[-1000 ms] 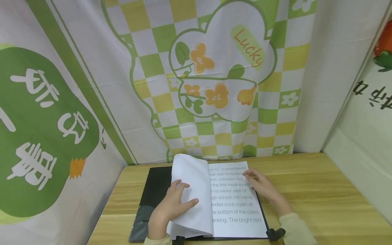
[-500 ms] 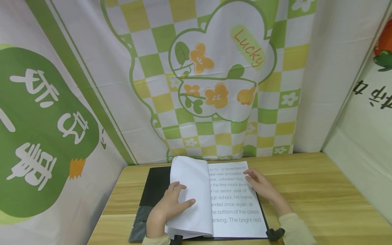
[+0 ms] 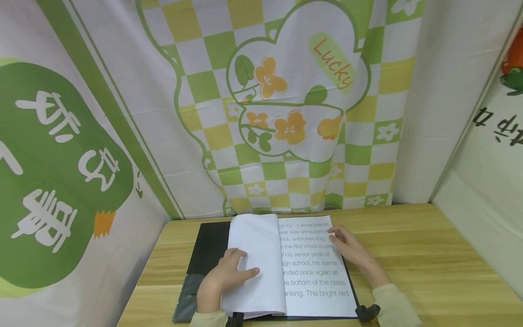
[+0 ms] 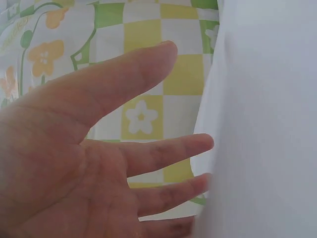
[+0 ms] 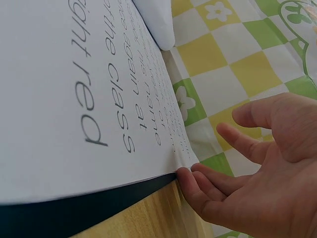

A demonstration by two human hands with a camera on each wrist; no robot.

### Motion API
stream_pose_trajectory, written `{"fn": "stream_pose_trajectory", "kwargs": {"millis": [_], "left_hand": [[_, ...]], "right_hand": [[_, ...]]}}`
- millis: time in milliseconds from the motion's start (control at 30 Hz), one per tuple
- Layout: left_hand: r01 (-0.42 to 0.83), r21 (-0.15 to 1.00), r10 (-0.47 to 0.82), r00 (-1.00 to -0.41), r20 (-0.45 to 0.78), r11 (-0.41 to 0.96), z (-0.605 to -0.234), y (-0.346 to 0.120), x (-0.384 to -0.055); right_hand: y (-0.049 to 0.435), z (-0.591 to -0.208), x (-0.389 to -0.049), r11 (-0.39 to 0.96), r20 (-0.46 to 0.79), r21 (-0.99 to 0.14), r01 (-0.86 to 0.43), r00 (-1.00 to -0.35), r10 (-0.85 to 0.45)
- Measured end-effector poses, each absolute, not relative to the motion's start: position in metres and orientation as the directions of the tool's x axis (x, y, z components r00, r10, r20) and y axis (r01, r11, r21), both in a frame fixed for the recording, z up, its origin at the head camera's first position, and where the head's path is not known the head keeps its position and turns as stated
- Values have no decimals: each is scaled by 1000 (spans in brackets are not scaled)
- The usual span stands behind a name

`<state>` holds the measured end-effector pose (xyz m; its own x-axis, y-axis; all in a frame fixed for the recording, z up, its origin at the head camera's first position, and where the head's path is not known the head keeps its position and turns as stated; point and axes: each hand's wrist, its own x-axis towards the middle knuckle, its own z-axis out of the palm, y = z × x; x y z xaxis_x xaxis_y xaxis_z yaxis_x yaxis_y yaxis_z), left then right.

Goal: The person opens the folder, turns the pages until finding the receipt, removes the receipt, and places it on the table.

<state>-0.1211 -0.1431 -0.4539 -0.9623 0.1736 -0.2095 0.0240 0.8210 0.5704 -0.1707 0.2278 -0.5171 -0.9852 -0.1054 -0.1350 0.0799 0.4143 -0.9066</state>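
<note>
A black folder (image 3: 210, 245) lies spread on the table, its printed right page (image 3: 312, 272) in large English text. Over its left side lies a blank white page (image 3: 259, 254), slightly curved toward the spine. My left hand (image 3: 226, 274) rests on that blank page, fingers spread and thumb pointing right. In the left wrist view, the fingertips (image 4: 203, 141) meet the white sheet and the thumb stands apart. At the right page's upper outer edge is my right hand (image 3: 347, 245), loosely bent. The right wrist view shows its lower fingertips (image 5: 185, 176) right at the page's edge.
The wooden table (image 3: 412, 259) extends to the right and left of the folder. Behind it hangs a green and yellow checked curtain (image 3: 298, 186). White printed cloths, one with a green shape (image 3: 53, 181), border the sides.
The blank page has sunk lower and flatter over the left side. My left hand has slid slightly down and left with it. The right hand stays nearly in place.
</note>
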Motion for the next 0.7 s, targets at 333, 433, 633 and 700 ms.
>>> {"fn": "stream_pose_trajectory", "kwargs": {"millis": [333, 433, 633, 700], "left_hand": [[2, 519, 176, -942, -286, 855, -466, -145, -127], [11, 521, 190, -937, -292, 854, -467, -143, -127], [12, 532, 213, -923, -319, 847, -467, -138, -127], [13, 535, 219, -920, -324, 845, -468, -137, -126]], "right_hand": [[228, -519, -170, 429, -138, -900, 81, -985, -104], [228, -520, -171, 429, -145, -899, 86, -984, -105], [228, -521, -171, 417, -153, -904, 97, -983, -104], [228, -521, -171, 419, -156, -902, 99, -982, -103]]}}
